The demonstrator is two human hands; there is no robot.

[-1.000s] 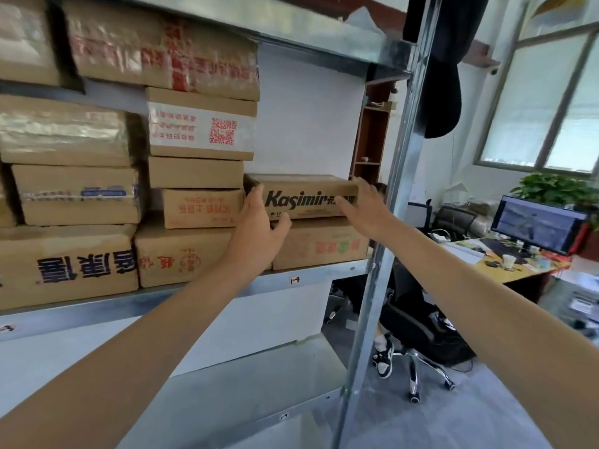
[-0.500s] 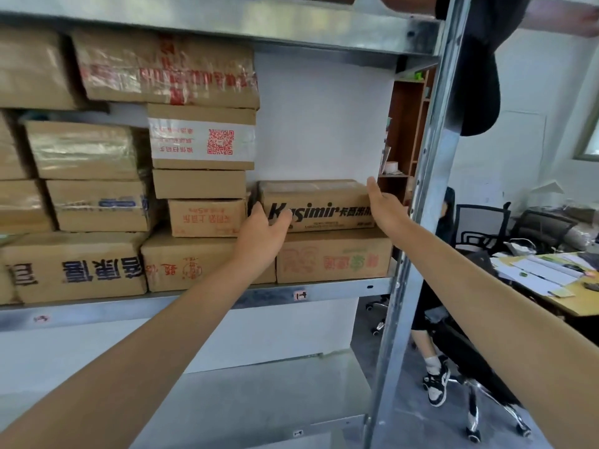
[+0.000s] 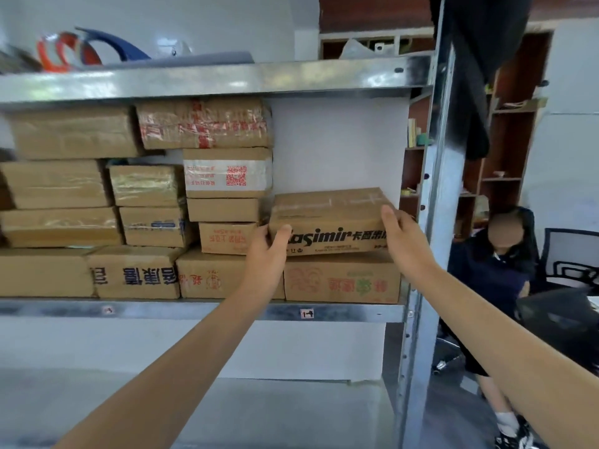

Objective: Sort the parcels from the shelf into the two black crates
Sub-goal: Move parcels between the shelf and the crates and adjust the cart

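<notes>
Head view: the left hand [image 3: 269,244] clasps the left end of the brown Kasimir parcel [image 3: 330,218], thumb across its printed front, while the right hand [image 3: 400,231] grips its right end. The parcel lies on another carton [image 3: 343,281] at the right end of the metal shelf [image 3: 194,311].

Fourteen cardboard parcels [image 3: 74,132] can be counted on the metal shelf [image 3: 194,311], all on its middle board. One of them is the Kasimir parcel [image 3: 330,218], one carries a QR code, and four sit directly on the board. The shelf shows three boards in all. Two hands are in view, the left hand [image 3: 269,244] and the right hand [image 3: 398,228], both gripping that one parcel. The top board carries one blurred orange ring [image 3: 53,55]. To the right are one seated person [image 3: 499,264], one office chair [image 3: 570,254] and one dark hanging garment [image 3: 476,76].
</notes>
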